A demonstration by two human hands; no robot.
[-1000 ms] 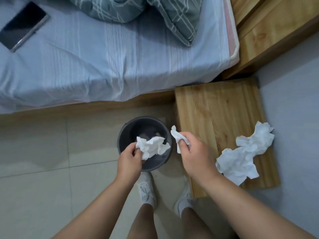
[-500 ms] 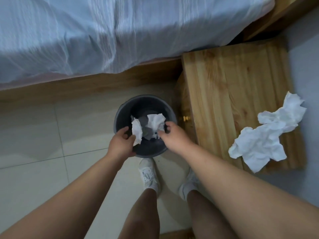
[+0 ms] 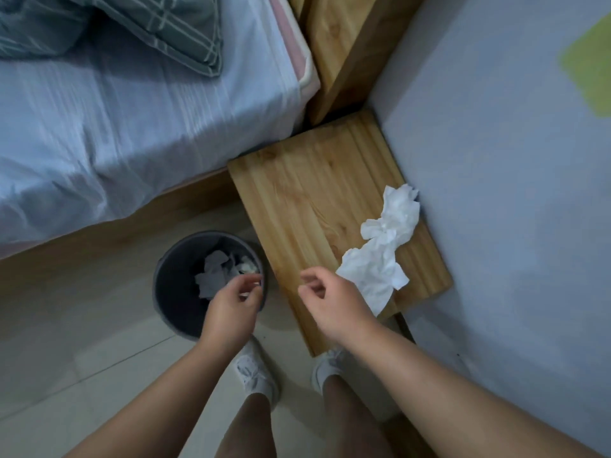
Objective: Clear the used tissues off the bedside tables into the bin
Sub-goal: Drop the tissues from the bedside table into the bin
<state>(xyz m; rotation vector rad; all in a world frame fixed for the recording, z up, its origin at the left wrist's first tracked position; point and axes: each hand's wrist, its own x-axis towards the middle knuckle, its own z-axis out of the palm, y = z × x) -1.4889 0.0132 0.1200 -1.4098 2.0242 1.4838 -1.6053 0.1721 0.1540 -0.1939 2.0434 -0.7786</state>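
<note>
A dark round bin (image 3: 172, 292) stands on the tiled floor beside the wooden bedside table (image 3: 304, 206). Crumpled tissues (image 3: 215, 272) lie inside the bin. My left hand (image 3: 233, 304) hovers over the bin's near rim, fingers loosely curled and empty. My right hand (image 3: 330, 299) is over the table's near left part, fingers apart, holding nothing. Just right of it a large crumpled white tissue (image 3: 377, 269) lies on the table, with another crumpled tissue (image 3: 396, 213) touching it, close to the wall.
The bed (image 3: 132, 127) with a pale blue sheet and a grey-green pillow (image 3: 158, 24) lies behind the bin. A wooden headboard (image 3: 340, 44) rises behind the table. A pale wall (image 3: 512, 193) bounds the table's right side. My feet in white shoes (image 3: 254, 375) stand below the bin.
Both hands let go of their tissues, which now lie in the bin. My right hand has moved right over the table, and the view has swung right and up.
</note>
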